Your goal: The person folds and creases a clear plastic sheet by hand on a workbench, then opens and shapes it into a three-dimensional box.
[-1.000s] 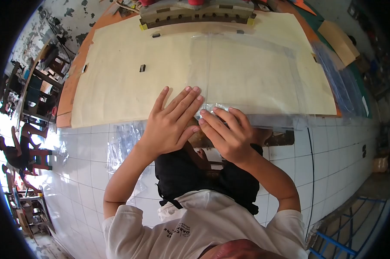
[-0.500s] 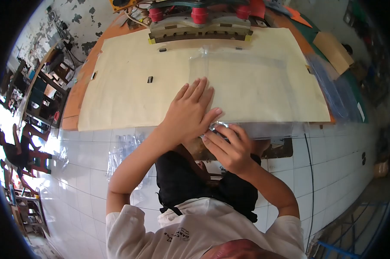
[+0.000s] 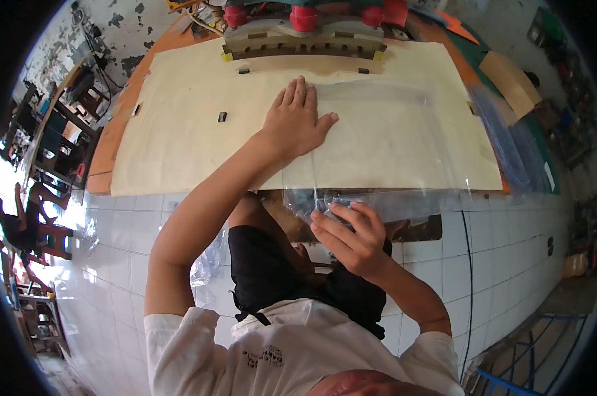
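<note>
A clear plastic sheet (image 3: pixel 384 142) lies over the right half of the cream board (image 3: pixel 173 132), its near edge hanging past the front. My left hand (image 3: pixel 297 122) is flat near the sheet's far left corner, fingers stretched forward and thumb out to the right. At the front edge, my right hand (image 3: pixel 354 236) has its fingertips on the sheet's overhanging part, with the thumb hidden beneath; the plastic is bunched and shiny there. Behind the board stands a machine with a long notched metal bar (image 3: pixel 305 47) and red knobs.
Small dark blocks (image 3: pixel 222 117) sit on the board. More plastic film (image 3: pixel 516 145) and a brown cardboard piece (image 3: pixel 509 86) lie on the right. A black cable (image 3: pixel 470 284) runs along the tiled floor. Another person (image 3: pixel 21 218) sits at far left.
My left hand has slid forward over the plastic, away from my body. My right hand has moved slightly toward me, staying at the overhanging edge.
</note>
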`<move>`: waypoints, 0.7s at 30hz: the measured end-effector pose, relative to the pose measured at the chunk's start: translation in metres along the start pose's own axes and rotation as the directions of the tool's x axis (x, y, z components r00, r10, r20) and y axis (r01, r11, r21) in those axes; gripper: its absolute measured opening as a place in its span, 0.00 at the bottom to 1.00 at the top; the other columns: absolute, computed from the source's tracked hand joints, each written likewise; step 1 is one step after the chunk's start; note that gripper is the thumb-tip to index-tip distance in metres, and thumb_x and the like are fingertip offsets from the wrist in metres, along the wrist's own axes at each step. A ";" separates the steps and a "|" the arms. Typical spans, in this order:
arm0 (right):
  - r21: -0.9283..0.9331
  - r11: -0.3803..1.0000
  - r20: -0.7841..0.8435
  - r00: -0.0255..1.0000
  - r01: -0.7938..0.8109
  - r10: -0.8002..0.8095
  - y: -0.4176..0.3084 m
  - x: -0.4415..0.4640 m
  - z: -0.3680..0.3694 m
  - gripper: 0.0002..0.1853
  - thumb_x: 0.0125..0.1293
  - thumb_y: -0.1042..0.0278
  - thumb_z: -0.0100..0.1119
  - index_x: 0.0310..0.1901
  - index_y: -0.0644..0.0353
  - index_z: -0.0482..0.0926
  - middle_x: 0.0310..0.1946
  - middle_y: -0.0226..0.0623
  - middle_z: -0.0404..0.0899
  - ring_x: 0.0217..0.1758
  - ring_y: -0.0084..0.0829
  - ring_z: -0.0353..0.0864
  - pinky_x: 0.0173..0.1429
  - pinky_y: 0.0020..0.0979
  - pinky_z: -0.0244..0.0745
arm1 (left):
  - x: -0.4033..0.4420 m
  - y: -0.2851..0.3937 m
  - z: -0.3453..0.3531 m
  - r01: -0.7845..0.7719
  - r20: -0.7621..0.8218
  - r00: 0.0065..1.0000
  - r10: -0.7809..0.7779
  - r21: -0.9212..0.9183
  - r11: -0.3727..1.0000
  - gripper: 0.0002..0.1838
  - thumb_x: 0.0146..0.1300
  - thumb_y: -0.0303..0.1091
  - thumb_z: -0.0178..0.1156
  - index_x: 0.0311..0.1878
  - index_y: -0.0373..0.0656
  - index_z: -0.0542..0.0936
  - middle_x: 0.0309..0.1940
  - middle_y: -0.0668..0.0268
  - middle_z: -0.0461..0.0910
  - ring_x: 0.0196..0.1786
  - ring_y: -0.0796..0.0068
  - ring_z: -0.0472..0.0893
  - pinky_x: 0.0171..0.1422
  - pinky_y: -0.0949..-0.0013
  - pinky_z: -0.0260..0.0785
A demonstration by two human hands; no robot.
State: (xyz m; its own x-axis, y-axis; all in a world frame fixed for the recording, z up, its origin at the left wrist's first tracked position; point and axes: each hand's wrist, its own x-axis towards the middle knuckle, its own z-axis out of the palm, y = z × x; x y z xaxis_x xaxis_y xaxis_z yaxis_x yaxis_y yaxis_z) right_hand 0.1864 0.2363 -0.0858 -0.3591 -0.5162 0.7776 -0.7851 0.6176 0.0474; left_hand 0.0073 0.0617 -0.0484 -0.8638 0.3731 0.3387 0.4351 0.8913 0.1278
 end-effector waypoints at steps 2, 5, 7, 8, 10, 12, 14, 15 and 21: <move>0.010 1.000 0.012 1.000 -0.022 0.022 -0.003 0.003 -0.004 0.07 0.62 0.66 0.67 0.41 0.53 0.89 0.48 0.27 0.89 0.52 0.34 0.85 0.61 0.41 0.73 | -0.005 0.001 -0.001 0.000 -0.005 1.000 0.000 0.006 1.000 0.42 0.77 0.59 0.43 0.75 0.24 0.61 0.77 0.32 0.55 0.82 0.38 0.53 0.86 0.52 0.43; 0.008 0.999 -0.007 0.999 -0.035 0.035 -0.003 0.005 -0.005 0.06 0.59 0.68 0.70 0.39 0.52 0.90 0.46 0.26 0.90 0.50 0.33 0.86 0.61 0.40 0.72 | 0.003 -0.002 -0.007 -0.013 0.013 1.000 0.012 0.060 0.998 0.41 0.77 0.58 0.44 0.75 0.26 0.61 0.78 0.33 0.55 0.82 0.39 0.53 0.86 0.52 0.44; 0.025 0.998 0.000 0.999 -0.053 0.054 -0.005 0.001 -0.008 0.07 0.60 0.68 0.69 0.40 0.52 0.89 0.48 0.26 0.89 0.51 0.33 0.85 0.62 0.40 0.72 | 0.003 -0.013 -0.009 -0.167 0.026 0.986 0.167 -0.009 0.986 0.41 0.76 0.58 0.45 0.76 0.29 0.61 0.79 0.39 0.55 0.83 0.43 0.54 0.86 0.51 0.45; 0.007 0.998 0.000 0.998 -0.056 0.056 -0.005 -0.001 -0.010 0.07 0.60 0.68 0.69 0.40 0.52 0.89 0.48 0.26 0.89 0.51 0.33 0.85 0.62 0.40 0.72 | 0.003 -0.017 -0.010 -0.181 0.018 0.983 0.181 -0.015 0.983 0.41 0.76 0.58 0.45 0.76 0.29 0.61 0.79 0.39 0.55 0.83 0.43 0.54 0.86 0.51 0.45; -0.005 1.000 0.014 1.000 -0.017 0.017 -0.005 -0.006 -0.013 0.07 0.63 0.66 0.69 0.41 0.53 0.88 0.49 0.26 0.88 0.54 0.32 0.84 0.62 0.43 0.74 | 0.000 -0.022 -0.013 -0.258 0.063 0.963 0.261 -0.055 0.965 0.38 0.77 0.56 0.44 0.77 0.33 0.61 0.80 0.44 0.55 0.83 0.46 0.54 0.86 0.52 0.46; -0.011 0.999 0.006 0.999 -0.038 0.038 -0.007 -0.008 -0.015 0.07 0.61 0.68 0.69 0.41 0.51 0.89 0.50 0.24 0.88 0.53 0.32 0.84 0.63 0.41 0.73 | -0.003 -0.020 -0.015 -0.251 0.092 0.963 0.253 -0.037 0.967 0.38 0.78 0.56 0.43 0.78 0.35 0.60 0.80 0.46 0.56 0.83 0.48 0.53 0.86 0.53 0.46; 0.003 0.999 0.002 0.999 -0.039 0.039 -0.008 -0.011 -0.016 0.08 0.61 0.68 0.68 0.43 0.51 0.89 0.50 0.25 0.88 0.54 0.32 0.84 0.65 0.42 0.73 | -0.005 -0.018 -0.016 -0.215 0.111 0.970 0.218 -0.036 0.976 0.38 0.78 0.57 0.43 0.78 0.35 0.60 0.80 0.45 0.57 0.83 0.48 0.54 0.86 0.53 0.46; -0.002 0.999 0.003 0.999 -0.043 0.043 -0.008 -0.011 -0.017 0.08 0.61 0.68 0.68 0.43 0.51 0.89 0.50 0.25 0.88 0.54 0.32 0.84 0.65 0.42 0.73 | -0.005 -0.019 -0.016 -0.221 0.112 0.968 0.224 -0.039 0.975 0.38 0.78 0.57 0.43 0.78 0.35 0.60 0.80 0.45 0.57 0.83 0.48 0.54 0.86 0.53 0.46; 0.042 0.991 0.107 0.987 -0.126 0.121 -0.013 0.005 -0.039 0.17 0.60 0.68 0.70 0.53 0.52 0.86 0.56 0.32 0.84 0.59 0.35 0.82 0.67 0.46 0.72 | 0.000 -0.021 -0.020 -0.217 0.135 0.966 0.219 -0.029 0.976 0.39 0.78 0.57 0.42 0.78 0.34 0.60 0.80 0.45 0.56 0.83 0.48 0.53 0.86 0.54 0.46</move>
State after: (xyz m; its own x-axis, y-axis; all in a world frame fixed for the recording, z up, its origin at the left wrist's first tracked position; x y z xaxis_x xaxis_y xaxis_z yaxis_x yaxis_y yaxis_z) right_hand 0.2148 0.2486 -0.0585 -0.5035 -0.4977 0.7062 -0.7539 0.6523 -0.0778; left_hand 0.0034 0.0379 -0.0329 -0.7738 0.5905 0.2294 0.6194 0.7811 0.0785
